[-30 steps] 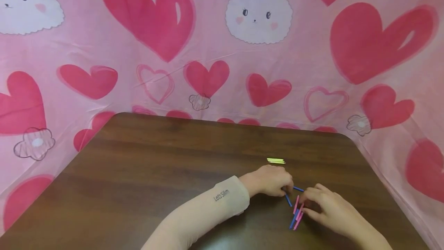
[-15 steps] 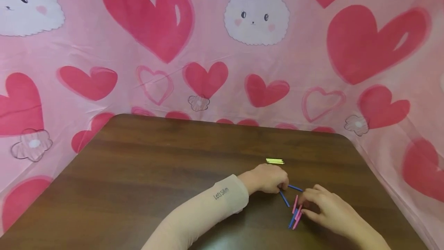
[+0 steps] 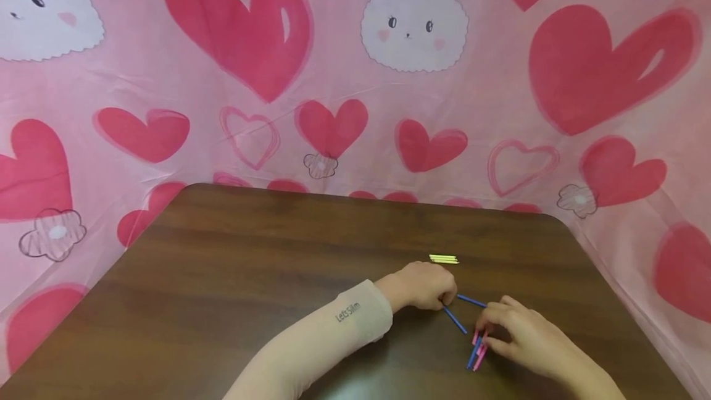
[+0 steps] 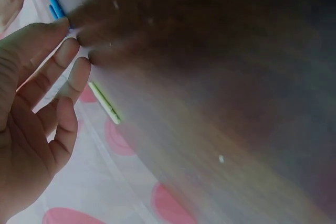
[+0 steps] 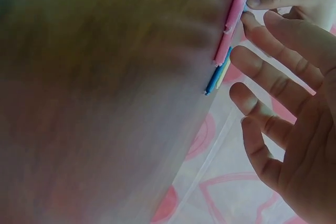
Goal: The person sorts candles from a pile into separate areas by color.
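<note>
Taking 12 o'clock as straight out from the person, the brown table (image 3: 266,264) has its far edge (image 3: 361,201) well beyond both hands, with pink heart-print cloth (image 3: 355,85) behind it. Loads of elbow room toward 9: a broad stretch of wood runs from the left hand (image 3: 424,286) to the left edge (image 3: 100,286). The right edge (image 3: 621,310), around 3, is much nearer the right hand (image 3: 519,333). The left hand, sleeve (image 3: 316,344) down to the wrist, is pinching the end of a blue stick (image 3: 455,321) that points toward 5. A 2nd blue stick (image 3: 471,300) lies between the hands, toward 4 from the left. The right hand's fingers are loosely bent right at some pink sticks (image 3: 480,358) at its 8 o'clock; can't tell if they're gripping. A 3rd blue stick (image 3: 474,354) lies alongside those. Yellow sticks (image 3: 444,258) sit bunched together, about 1 o'clock from the left hand.
</note>
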A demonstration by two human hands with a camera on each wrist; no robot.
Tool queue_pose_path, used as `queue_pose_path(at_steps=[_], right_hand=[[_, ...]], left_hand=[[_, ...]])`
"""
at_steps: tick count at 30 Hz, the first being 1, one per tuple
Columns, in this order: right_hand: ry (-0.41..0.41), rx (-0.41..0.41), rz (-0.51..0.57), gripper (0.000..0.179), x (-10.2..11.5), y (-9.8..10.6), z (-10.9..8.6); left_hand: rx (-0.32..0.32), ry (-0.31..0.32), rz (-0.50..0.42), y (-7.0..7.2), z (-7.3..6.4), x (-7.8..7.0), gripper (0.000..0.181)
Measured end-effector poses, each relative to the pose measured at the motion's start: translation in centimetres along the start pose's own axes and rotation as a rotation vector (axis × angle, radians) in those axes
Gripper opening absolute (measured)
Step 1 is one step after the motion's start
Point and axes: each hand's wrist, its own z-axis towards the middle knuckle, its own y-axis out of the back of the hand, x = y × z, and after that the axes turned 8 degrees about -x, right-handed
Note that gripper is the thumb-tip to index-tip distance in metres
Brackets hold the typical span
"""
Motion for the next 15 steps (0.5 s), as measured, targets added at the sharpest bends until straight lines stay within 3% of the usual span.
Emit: queue_pose_path(at_steps=[9,15], right_hand=[[0.024,0.014,0.011,0.028,-0.02,-0.33,-0.40],[0.003,0.033,0.003,0.027,0.11,-0.17,0.07]], left_hand=[[0.002,-0.047,0.010,-0.40,0.02,-0.21,0.020],[0.006,-0.044,0.030,-0.32,0.12,0.12,0.020]])
